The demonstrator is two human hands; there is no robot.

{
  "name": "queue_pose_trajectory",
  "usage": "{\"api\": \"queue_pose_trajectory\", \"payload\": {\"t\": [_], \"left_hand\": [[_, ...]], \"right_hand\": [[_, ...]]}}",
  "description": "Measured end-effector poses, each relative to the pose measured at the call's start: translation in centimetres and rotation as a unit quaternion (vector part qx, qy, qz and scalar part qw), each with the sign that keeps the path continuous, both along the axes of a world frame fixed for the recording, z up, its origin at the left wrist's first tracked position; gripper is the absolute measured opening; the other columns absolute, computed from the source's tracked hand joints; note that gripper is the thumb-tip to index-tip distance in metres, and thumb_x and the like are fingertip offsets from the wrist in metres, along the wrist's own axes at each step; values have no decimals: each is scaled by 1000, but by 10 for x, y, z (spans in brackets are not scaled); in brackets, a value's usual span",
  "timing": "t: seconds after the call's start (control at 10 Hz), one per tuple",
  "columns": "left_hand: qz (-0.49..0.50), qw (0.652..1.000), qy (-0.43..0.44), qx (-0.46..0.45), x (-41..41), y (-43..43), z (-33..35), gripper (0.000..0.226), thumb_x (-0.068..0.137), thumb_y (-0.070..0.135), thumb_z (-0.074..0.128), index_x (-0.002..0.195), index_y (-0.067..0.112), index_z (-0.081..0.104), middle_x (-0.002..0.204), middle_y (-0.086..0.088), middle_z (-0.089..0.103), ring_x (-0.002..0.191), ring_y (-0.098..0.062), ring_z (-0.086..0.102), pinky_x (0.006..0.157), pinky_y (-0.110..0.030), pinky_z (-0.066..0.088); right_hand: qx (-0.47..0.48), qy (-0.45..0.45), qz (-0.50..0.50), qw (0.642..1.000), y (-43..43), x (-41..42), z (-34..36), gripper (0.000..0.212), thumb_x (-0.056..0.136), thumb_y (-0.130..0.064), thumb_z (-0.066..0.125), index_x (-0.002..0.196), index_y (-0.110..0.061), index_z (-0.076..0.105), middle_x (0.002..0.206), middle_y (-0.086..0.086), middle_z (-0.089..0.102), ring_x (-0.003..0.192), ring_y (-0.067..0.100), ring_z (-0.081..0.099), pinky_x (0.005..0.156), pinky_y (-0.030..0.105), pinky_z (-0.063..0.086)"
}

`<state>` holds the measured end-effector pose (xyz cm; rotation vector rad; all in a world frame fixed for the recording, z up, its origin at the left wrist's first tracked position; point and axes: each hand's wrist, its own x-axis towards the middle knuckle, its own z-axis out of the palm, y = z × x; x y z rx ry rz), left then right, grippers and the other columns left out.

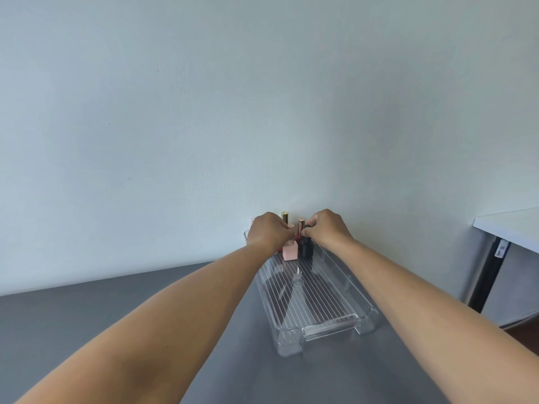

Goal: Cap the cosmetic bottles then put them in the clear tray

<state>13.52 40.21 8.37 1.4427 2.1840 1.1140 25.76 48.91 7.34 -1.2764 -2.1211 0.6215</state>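
Pale blue-grey wall (204, 112) above a dark grey surface (145, 330), which fills the lower frame.

Centre: a square pink bottle (290, 252) and a rounded black bottle (306, 249) stand upright, side by side, at the far end of the clear tray (329, 326). The tray has a ribbed floor and lies lengthwise on the surface, running from lower centre up towards the wall.

The left hand (269, 232) comes in from the left. Its grip is closed, with fingertips pinching the pink top of the pink bottle. The right hand (329, 225) comes in from the right. Its grip is likewise closed, with fingers curled round the top of the black bottle (the cap itself is mostly covered, so how it is seated cannot be told).

Between the two hands and behind the front pair rise two taller tops, a gold cap (285, 217) and a rose-gold cap (302, 223). The bodies beneath them are largely hidden. A pale pink cap (252, 220) shows just left of the left hand, by the tray's far corner.

Both bare forearms extend from the bottom corners of the frame and converge on the tray's far end.

Right edge: the corner of a white table (510, 228) on a black leg (488, 275), well apart from the tray.
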Motion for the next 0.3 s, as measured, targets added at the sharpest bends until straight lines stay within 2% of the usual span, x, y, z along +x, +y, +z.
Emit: {"api": "queue_pose_trajectory", "payload": {"t": [0.1,0.2,0.3], "left_hand": [[3,1000,-3,0,0,-4,2,11,78,21,74,72,13,71,91,-12,75,83,-28,73,73,-47,62],[6,1000,-1,2,-4,-9,9,22,77,23,76,65,21,58,91,-14,74,80,-30,72,76,-48,61],[9,999,-29,31,-12,-15,15,17,82,24,74,95,15,71,96,-3,71,83,-26,72,77,-43,61]], "right_hand": [[-2,-7,2,1000,0,0,0,14,79,-13,72,66,-8,68,67,4,64,69,22,62,53,24,40],[5,-8,-16,1000,1,-1,1,22,81,-20,72,95,-4,70,101,12,71,100,31,66,76,32,52],[4,20,-53,998,-1,2,5,40,87,-24,65,124,-8,61,130,8,62,119,26,57,95,32,44]]}}
